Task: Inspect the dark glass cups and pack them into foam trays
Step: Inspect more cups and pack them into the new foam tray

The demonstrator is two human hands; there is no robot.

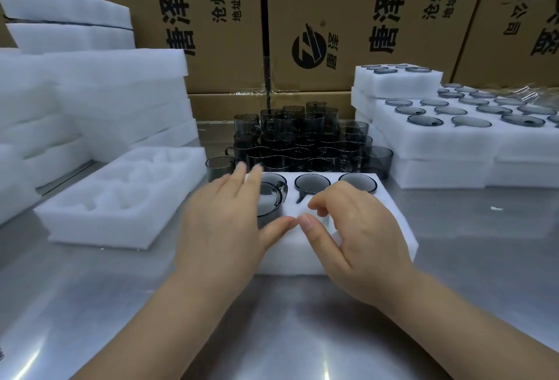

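Well left of the middle foam tray (384,228), a tall stack of white foam sheets (99,89) lines the tabletop (90,304), and an empty foam tray (121,201) with open pockets lies just beside the middle tray's left end. The left hand (223,222) lies flat over that end, fingers straight, holding nothing and partly covering a dark glass cup (270,202) seated in a near pocket. More packed cups (312,183) sit along the tray's far row. The right hand (357,240) rests over the tray's middle with fingers loosely curled, nothing visibly in its grip, its thumb tip meeting the left thumb. Directly behind the tray crowd the loose cups (302,140), stacked in tiers. To the tray's right stand filled foam trays (438,137), piled up. Cardboard boxes (348,16) wall the back.
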